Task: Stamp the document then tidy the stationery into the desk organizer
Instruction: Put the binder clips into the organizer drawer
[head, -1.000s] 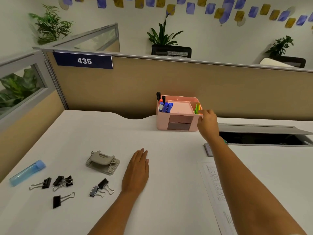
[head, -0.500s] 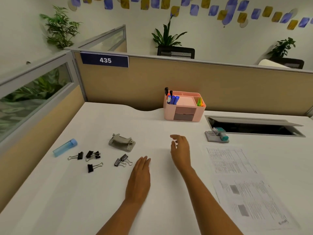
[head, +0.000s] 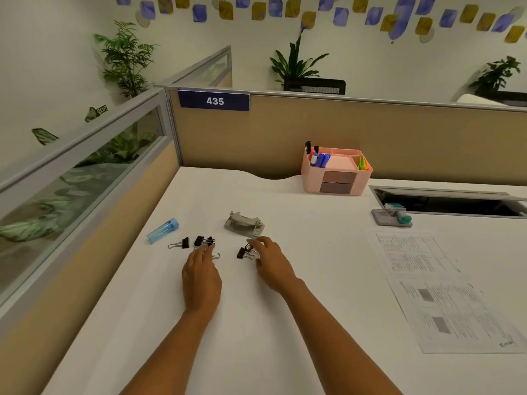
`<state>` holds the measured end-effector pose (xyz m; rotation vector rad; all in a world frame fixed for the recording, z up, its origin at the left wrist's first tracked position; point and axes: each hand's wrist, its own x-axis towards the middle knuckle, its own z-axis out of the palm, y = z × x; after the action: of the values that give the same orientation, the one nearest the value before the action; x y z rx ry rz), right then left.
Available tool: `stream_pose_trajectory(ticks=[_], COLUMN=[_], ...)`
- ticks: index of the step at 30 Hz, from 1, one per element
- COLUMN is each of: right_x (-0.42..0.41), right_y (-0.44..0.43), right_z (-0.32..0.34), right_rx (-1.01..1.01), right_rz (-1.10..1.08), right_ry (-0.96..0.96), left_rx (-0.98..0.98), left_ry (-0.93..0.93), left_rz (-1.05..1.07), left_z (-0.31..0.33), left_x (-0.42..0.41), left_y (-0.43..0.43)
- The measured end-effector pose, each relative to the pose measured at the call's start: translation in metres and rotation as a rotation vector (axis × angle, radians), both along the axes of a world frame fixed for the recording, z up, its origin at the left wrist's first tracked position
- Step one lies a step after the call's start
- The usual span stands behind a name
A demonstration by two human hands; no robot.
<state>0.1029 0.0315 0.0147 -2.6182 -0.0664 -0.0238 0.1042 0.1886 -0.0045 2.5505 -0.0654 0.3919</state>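
On desk [head: 285, 323]: six binder clips [head: 182, 243], one punch [head: 243, 224]; left fingers [head: 201, 253] together, right fingers [head: 259, 244] spread.

Soft, even overhead light keeps the scene bright with a slightly warm yellow cast, and the smooth white worktop [head: 285, 352] carries only faint, diffuse shadows. The wide lens bows the tan fabric partition [head: 399, 129] and stretches the frame's edges. Print on the white printed paper sheets [head: 445, 306] is soft and unreadable, and leaves behind the grey-framed glass side panel [head: 85, 181] look smeared.
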Motion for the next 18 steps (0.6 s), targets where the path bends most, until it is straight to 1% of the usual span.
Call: stream_pose_trajectory(ticks=[2,4,7,12,13,14,16,18], right_x=[0.006,0.011,0.015,0.019,0.018,0.018,0.015,0.015], right_y=[0.004,0.005,0.005,0.002,0.002,0.002,0.004,0.008], right_z=[0.0,-0.001,-0.004,-0.009,-0.008,-0.006,0.001,0.006], right_rx=[-0.094,-0.143,-0.117,-0.078,-0.02,0.099,0.489,0.879], right_rz=[0.026,0.031,-0.016,-0.132,-0.172,-0.245,-0.449,-0.602], right_ry=[0.033,0.05,0.048,-0.035,-0.045,-0.053,-0.041,0.033], left_rx=[-0.03,-0.036,-0.041,-0.106,-0.132,-0.161,-0.216,-0.263], left_ry=[0.025,0.039,0.033,0.069,0.079,0.09,0.11,0.115], left_rz=[-0.031,-0.061,-0.098,-0.103,-0.095,-0.08,-0.049,-0.033], left_z=[0.0,-0.003,-0.005,-0.003,-0.003,-0.002,0.001,0.003], left_x=[0.001,0.001,0.004,0.007,0.008,0.008,0.008,0.008], left_y=[0.008,0.013,0.018,0.019,0.018,0.017,0.016,0.014])
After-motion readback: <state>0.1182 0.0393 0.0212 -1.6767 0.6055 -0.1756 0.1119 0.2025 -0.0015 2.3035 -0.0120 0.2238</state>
